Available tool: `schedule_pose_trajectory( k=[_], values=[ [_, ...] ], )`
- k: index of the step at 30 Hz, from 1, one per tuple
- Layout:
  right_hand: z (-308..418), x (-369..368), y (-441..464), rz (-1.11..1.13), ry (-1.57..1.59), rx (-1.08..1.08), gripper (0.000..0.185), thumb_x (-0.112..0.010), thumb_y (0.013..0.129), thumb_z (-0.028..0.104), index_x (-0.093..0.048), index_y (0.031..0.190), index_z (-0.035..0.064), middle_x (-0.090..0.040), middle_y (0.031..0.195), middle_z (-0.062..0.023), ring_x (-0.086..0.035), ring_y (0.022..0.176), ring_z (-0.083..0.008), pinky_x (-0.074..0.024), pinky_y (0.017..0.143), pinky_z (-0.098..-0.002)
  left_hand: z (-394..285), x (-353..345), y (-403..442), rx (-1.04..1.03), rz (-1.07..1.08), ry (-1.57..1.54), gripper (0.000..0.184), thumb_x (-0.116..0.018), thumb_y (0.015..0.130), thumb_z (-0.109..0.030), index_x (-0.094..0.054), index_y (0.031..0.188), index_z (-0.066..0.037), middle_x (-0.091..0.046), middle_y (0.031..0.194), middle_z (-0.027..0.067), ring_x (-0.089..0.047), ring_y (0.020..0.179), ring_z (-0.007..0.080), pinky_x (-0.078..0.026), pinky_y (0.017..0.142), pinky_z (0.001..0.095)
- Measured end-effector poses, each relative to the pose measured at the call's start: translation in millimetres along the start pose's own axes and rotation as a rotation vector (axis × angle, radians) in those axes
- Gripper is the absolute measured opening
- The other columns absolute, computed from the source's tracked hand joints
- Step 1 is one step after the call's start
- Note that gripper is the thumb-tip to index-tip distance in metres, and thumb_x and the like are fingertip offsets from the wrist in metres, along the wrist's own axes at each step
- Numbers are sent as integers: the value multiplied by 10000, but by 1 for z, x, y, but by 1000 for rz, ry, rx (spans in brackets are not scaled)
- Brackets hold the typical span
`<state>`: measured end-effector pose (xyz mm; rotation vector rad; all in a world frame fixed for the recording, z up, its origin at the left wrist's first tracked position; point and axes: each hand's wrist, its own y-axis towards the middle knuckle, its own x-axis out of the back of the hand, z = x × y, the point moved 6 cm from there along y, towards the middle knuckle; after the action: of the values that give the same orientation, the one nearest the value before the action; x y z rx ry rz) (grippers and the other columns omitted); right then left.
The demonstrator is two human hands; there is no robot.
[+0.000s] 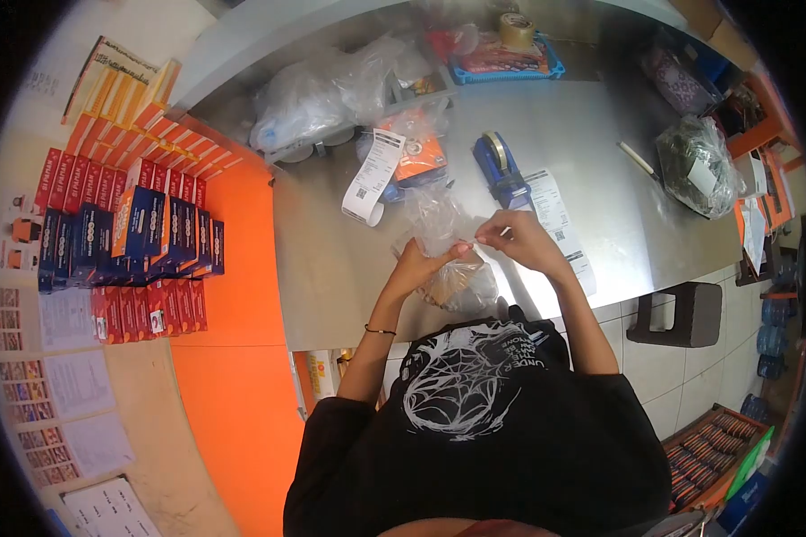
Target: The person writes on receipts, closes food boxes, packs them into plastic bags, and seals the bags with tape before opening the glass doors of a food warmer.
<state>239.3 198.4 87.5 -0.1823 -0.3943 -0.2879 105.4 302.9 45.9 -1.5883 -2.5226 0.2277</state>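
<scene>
A clear plastic bag (464, 285) with brownish contents is at the near edge of the metal table, close to my body. My left hand (421, 267) is closed around the gathered neck of this bag, and its loose top spreads out beyond my fingers. Just to the right, my right hand (521, 242) pinches finger and thumb together near my left thumb. Whatever is between those fingertips is too small to make out. Beyond my right hand sits a blue tape dispenser (500, 172) beside a long printed receipt (557, 219).
Another receipt (374, 177) rests by an orange box (421, 157). Plastic bags (331, 85) are heaped at the back left. A blue tray (510, 73) carries a roll of tape (516, 31). A filled bag (698, 168) lies right, near a white marker-like stick (638, 161). Stacked boxes (143, 224) stand left.
</scene>
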Motion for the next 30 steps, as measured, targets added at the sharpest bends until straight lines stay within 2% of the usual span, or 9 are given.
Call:
schedule_pose_trajectory(
  k=[5, 7, 10, 15, 17, 20, 24, 27, 30],
  values=[
    [-2, 17, -19, -200, -113, 85, 108, -610, 812, 66, -663, 871, -8, -636, 814, -140, -628, 703, -228, -500, 653, -317, -1, 7, -5, -103, -242, 116, 349, -717, 783, -297, -644, 935, 9, -672, 873, 78, -620, 833, 148, -487, 745, 305],
    [-11, 35, -29, -493, -101, -45, 105, -592, 812, 46, -655, 874, -12, -631, 850, -152, -629, 728, -264, -495, 657, -343, 1, 7, -11, -90, -347, 191, 314, -728, 775, -270, -655, 916, 1, -673, 874, 76, -618, 818, 142, -481, 759, 301],
    [-10, 3, -29, -467, -66, 93, 108, -595, 821, 49, -637, 888, -25, -630, 846, -130, -619, 769, -235, -481, 671, -336, -9, 5, -28, -182, -465, 320, 298, -749, 752, -230, -658, 923, -4, -671, 858, 77, -623, 784, 148, -482, 753, 304],
    [11, -45, -19, -251, -210, 238, 136, -561, 771, 3, -609, 894, -32, -580, 891, -155, -586, 793, -343, -482, 718, -396, -7, 9, -43, -413, -409, 192, 327, -714, 739, -230, -648, 938, 21, -666, 879, 124, -643, 816, 238, -501, 739, 341],
    [8, -54, -17, -197, -320, 329, 152, -564, 753, 2, -592, 899, -32, -559, 916, -160, -577, 830, -336, -488, 732, -401, -32, 4, -41, -226, -215, 878, 321, -713, 714, -245, -654, 894, 14, -646, 810, 142, -638, 766, 301, -512, 714, 362],
    [15, -56, -21, -237, -367, 432, 152, -571, 743, 9, -575, 888, -35, -551, 926, -162, -570, 860, -331, -496, 733, -394, -64, -1, -39, -295, -66, 1234, 369, -743, 678, -281, -653, 916, -14, -637, 835, 198, -622, 847, 323, -511, 666, 373],
    [-1, -62, -16, -124, -437, 314, 169, -572, 737, 2, -570, 902, -29, -552, 924, -155, -567, 884, -324, -499, 734, -387, -50, -1, -27, -254, -3, 1258, 314, -747, 666, -273, -672, 836, -20, -644, 833, 192, -631, 776, 329, -509, 637, 366],
    [7, -64, -21, -123, -448, 425, 204, -576, 740, 5, -566, 943, -14, -548, 930, -150, -570, 874, -324, -498, 732, -389, -48, 7, -17, -190, 58, 976, 333, -725, 698, -281, -654, 809, 25, -645, 781, 180, -647, 670, 272, -518, 609, 381],
    [23, -57, -31, -294, -307, 428, 264, -596, 737, 14, -572, 1001, 7, -542, 922, -133, -567, 861, -308, -496, 706, -380, -12, 24, -9, 110, 119, 686, 366, -747, 714, -287, -662, 861, 38, -661, 766, 161, -652, 652, 200, -536, 617, 326]
  ],
)
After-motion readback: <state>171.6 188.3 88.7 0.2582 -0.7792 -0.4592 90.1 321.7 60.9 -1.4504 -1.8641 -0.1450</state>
